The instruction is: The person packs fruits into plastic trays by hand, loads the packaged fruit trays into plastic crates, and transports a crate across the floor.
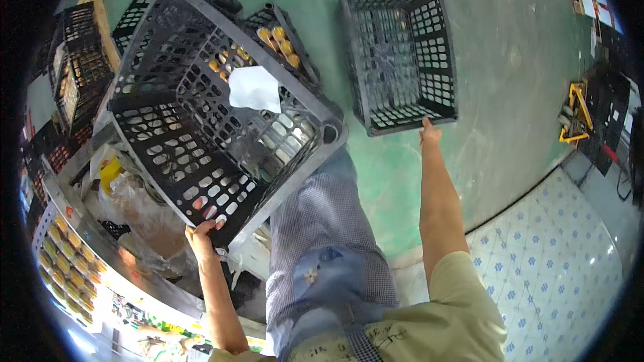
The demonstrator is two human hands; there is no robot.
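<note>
A large black plastic crate (295,87) hangs tilted on the left, its open side toward me. My left hand (202,238) is closed around its lower near edge, with some fingertips showing through the holes. A crumpled white sheet of paper (256,89) lies inside this crate. To the right, a second black crate (389,60) stands on the green floor with nothing visible inside. My right hand (430,133) grips the near rim of that crate, arm stretched out.
Behind the left crate stands another crate holding yellow-brown round items (285,47). At left are stacked dark crates (87,60), a clear plastic bag (144,208) and a tray of packed yellow items (67,265). Patterned white tiles (550,261) and a yellow-framed object (575,114) are at right.
</note>
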